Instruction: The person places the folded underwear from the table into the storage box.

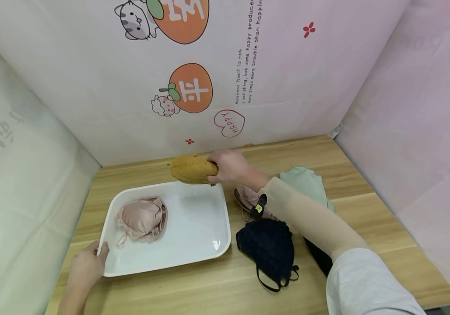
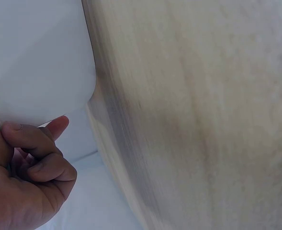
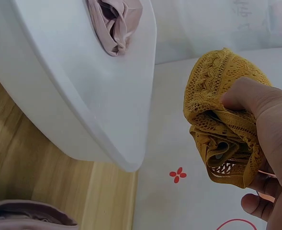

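Observation:
My right hand [image 1: 230,167] holds a folded mustard-yellow lace bra [image 1: 192,169] up over the far rim of a white plastic tub [image 1: 193,218]. In the right wrist view, the thumb presses on the bra's lace [image 3: 217,91], and its folded edges face the camera. At the tub's left end my left hand [image 1: 88,264] grips the rim; the left wrist view shows its curled fingers [image 2: 50,167] at the tub's corner. Inside the tub, on the left, lies a dusty-pink bra [image 1: 143,218].
Right of the tub lie a navy lace bra [image 1: 268,247] with thin straps and another pink bra [image 1: 244,197], partly behind my forearm. A pale green cloth item [image 1: 307,186] and a black item [image 1: 319,258] are partly hidden. Printed white sheets [image 1: 280,78] border the wooden table [image 1: 193,288].

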`<act>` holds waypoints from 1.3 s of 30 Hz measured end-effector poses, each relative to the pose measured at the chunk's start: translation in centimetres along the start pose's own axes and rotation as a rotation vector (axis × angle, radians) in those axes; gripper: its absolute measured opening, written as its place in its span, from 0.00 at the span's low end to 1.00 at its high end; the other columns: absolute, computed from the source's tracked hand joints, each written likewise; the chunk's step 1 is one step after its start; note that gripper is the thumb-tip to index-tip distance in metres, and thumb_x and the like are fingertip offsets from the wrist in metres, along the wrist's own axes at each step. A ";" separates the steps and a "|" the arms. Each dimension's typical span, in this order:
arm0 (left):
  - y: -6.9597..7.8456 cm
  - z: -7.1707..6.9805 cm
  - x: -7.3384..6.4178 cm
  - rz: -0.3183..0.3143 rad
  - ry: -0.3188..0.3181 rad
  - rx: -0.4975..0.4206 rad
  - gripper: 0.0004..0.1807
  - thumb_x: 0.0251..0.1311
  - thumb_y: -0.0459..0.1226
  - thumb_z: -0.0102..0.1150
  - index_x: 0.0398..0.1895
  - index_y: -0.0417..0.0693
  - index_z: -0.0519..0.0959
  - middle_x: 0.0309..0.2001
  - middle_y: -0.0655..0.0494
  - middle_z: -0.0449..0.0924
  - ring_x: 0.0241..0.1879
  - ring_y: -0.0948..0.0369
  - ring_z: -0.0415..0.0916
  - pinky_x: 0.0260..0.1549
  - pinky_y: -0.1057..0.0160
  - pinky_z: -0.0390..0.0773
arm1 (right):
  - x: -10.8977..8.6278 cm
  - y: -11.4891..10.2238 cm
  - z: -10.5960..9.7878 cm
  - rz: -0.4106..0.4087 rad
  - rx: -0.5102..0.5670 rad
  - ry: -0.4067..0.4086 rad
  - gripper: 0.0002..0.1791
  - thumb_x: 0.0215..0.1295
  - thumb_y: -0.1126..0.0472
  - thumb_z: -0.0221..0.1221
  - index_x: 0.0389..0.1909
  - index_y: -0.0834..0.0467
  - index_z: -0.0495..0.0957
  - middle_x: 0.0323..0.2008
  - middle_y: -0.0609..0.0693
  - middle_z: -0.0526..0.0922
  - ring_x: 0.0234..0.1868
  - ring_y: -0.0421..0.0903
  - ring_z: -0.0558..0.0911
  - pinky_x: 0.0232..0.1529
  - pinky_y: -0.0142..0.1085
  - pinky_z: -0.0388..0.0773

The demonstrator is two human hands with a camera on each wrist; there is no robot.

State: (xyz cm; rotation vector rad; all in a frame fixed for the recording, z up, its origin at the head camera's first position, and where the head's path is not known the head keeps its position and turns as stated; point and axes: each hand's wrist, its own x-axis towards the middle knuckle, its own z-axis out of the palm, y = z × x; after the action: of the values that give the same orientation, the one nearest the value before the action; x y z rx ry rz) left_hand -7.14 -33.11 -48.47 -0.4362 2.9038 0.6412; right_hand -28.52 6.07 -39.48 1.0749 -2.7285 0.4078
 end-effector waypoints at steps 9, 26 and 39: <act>-0.1 -0.1 0.3 0.009 -0.001 0.012 0.32 0.72 0.48 0.29 0.59 0.26 0.66 0.47 0.28 0.77 0.39 0.40 0.79 0.32 0.49 0.78 | 0.1 -0.8 1.2 -0.039 -0.036 -0.014 0.20 0.46 0.41 0.64 0.36 0.48 0.80 0.30 0.38 0.79 0.30 0.37 0.72 0.28 0.31 0.69; 0.1 0.0 0.2 -0.007 0.005 0.005 0.34 0.71 0.50 0.29 0.60 0.26 0.64 0.49 0.28 0.76 0.42 0.38 0.78 0.34 0.48 0.78 | 0.1 -1.9 2.4 -0.051 -0.031 -0.016 0.22 0.46 0.39 0.64 0.39 0.48 0.79 0.33 0.38 0.80 0.33 0.36 0.72 0.30 0.30 0.70; 0.2 -0.1 0.1 -0.010 -0.006 0.014 0.33 0.71 0.49 0.30 0.60 0.26 0.65 0.49 0.28 0.76 0.41 0.39 0.78 0.33 0.48 0.78 | 0.4 -2.8 3.4 -0.074 -0.055 -0.074 0.22 0.46 0.39 0.63 0.39 0.48 0.79 0.33 0.38 0.79 0.32 0.36 0.72 0.31 0.31 0.70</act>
State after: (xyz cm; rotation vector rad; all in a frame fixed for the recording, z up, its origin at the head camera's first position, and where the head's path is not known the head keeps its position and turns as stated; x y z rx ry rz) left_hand -7.33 -33.06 -48.31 -0.4461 2.8972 0.6197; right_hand -27.12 2.74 -42.09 1.1949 -2.7363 0.2863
